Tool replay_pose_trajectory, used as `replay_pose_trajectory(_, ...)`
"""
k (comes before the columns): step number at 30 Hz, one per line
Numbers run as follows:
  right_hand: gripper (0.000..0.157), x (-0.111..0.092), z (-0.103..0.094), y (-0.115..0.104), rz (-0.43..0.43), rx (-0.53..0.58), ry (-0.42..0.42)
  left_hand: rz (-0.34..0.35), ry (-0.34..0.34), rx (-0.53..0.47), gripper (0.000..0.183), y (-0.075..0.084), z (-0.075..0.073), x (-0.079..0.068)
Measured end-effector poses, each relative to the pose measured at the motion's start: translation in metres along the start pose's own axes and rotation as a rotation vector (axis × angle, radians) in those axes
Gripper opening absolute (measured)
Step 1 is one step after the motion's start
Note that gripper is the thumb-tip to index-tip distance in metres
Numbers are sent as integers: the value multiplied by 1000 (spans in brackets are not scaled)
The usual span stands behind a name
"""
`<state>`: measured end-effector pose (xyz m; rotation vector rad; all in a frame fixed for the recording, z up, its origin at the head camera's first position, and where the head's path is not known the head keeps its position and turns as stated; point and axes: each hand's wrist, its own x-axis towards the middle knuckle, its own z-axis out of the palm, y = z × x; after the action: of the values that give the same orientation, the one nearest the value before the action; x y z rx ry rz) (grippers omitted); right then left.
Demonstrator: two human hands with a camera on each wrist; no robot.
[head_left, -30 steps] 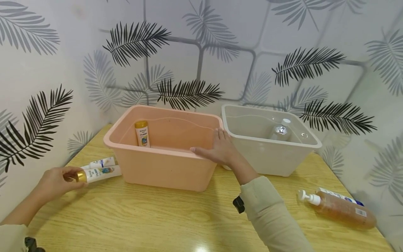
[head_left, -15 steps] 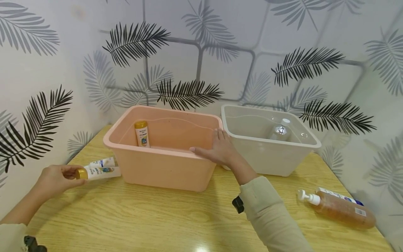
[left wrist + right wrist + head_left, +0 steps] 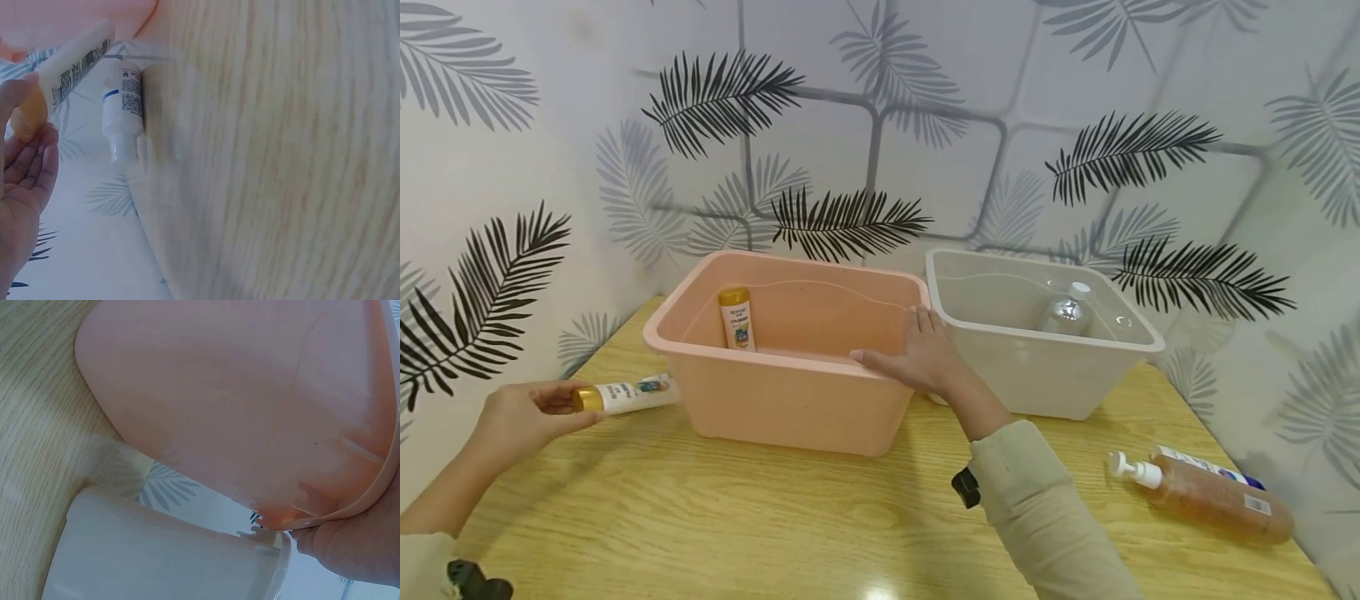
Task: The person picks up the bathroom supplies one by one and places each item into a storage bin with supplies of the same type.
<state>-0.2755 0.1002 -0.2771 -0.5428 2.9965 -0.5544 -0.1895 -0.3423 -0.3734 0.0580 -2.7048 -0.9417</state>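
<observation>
The gold-capped bottle (image 3: 632, 397) has risen slightly at lower left in the head view, its cap pinched by the left hand (image 3: 520, 427); the pick-up seems made. At centre, the right hand (image 3: 931, 354) rests on the rim of the pink bin (image 3: 797, 408), thumb spread from its fingers

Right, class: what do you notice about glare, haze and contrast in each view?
Head: bright glare on the table at the frame's bottom; left wrist: hazy, print on the held bottle too soft to read; right wrist: low contrast, the pink tub dull.
</observation>
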Motion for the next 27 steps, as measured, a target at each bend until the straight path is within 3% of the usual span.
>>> replay_pose_trajectory(8,105,-1,0,-1,2,-7,-1,-74,35,-52,63,-1,-1,4)
replay_pose_trajectory(15,105,-1,-1,-1,4,10,5,-112,95,-63,67,-14,-2,12)
replay_pose_trajectory(18,105,-1,0,0,6,5,6,-135,150,-85,60,-31,3,20)
replay_pose_trajectory(19,105,0,0,0,8,3,7,-140,164,-92,59,-30,2,20)
replay_pose_trajectory(22,106,0,0,0,9,-3,6,-138,224,-110,53,-59,10,34)
replay_pose_trajectory(25,106,1,0,-1,8,-7,7,-162,288,-116,58,-85,16,49)
replay_pose_trajectory(26,106,1,0,-1,7,-7,7,-169,317,-124,58,-101,21,57)
replay_pose_trajectory(27,106,1,1,-1,7,-7,7,-181,329,-129,57,-101,20,58)
